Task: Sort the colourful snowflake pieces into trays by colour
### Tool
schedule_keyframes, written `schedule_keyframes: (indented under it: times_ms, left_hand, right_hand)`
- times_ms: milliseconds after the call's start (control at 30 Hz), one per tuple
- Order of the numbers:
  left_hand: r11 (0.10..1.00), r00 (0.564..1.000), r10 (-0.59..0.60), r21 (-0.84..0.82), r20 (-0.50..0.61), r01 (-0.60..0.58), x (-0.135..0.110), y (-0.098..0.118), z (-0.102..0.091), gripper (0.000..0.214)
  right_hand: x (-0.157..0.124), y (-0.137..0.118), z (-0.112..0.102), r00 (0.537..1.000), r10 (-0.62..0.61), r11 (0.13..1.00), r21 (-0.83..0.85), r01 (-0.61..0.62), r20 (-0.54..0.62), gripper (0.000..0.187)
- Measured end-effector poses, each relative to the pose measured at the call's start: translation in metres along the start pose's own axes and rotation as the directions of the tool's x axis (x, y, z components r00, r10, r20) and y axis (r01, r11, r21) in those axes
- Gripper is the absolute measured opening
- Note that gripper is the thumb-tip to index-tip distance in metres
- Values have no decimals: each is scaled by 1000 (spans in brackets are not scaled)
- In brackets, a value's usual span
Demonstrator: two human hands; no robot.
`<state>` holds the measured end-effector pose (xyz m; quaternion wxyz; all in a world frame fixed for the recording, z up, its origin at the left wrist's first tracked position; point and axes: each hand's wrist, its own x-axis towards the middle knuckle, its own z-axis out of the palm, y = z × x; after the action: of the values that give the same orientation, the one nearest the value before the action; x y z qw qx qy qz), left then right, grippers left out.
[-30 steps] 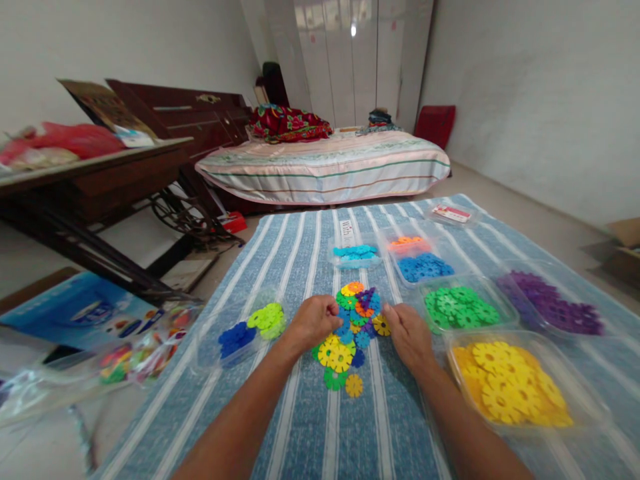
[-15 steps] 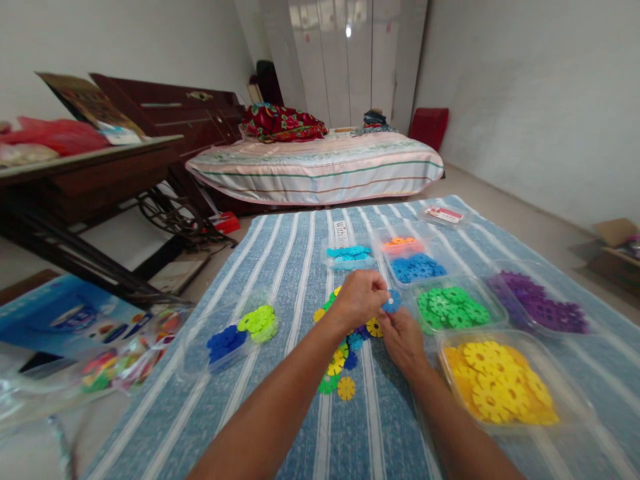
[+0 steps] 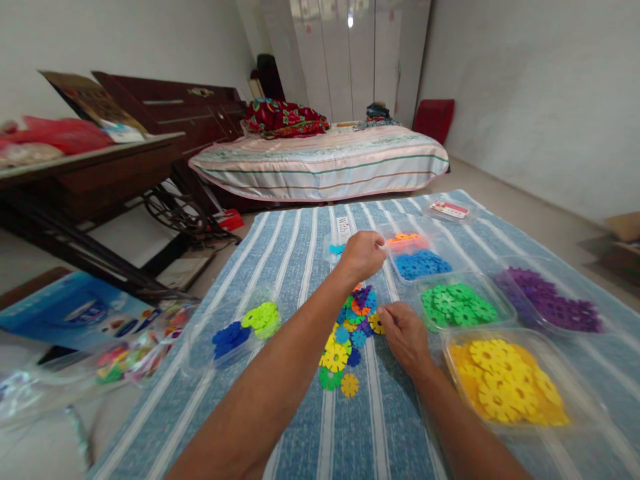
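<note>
Discs (image 3: 350, 323): mixed heap sits mid-cloth (image 3: 300, 253), between our forearms. We have carried left hand (image 3: 363, 255) forward from heap, past where it pinched blue disc half a second ago; now it hovers at near edge of tray (image 3: 417, 261) holding blue and orange discs. Fingers curled, tips together; we think disc is still pinched, but view hides it. Right hand (image 3: 405, 331) has stayed at heap's right edge, fingertips on yellow disc (image 3: 376, 324). Green tray (image 3: 457, 303), yellow tray (image 3: 505, 380) just right.
</note>
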<state>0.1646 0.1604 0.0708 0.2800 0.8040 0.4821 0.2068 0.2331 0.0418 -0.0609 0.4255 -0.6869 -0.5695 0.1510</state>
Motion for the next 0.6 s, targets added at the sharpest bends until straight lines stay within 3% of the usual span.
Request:
schedule_keyframes:
  times_ms: [133,233,400,600]
  left_hand:
    - [950,996,-34,313,81,7,-25,-32,-27,18]
    - [889,986,-121,454,113,57,-51,-56,-31,17]
    - [855,973,-214,498,88,143,-82,-74,-20,15]
    - [852,967,-244,493,73,178,-93,-82,-13,14]
  right_hand:
    - [-1,0,-1,1000,-3,1000,2,3,13,36]
    - [-1,0,-1,1000,-9,1000,13,9,15,35]
    - [-2,0,-2,1000,-6,1000,28,6,15,33]
    - [-2,1,-3,1000,-23,1000,-2,23,15,33]
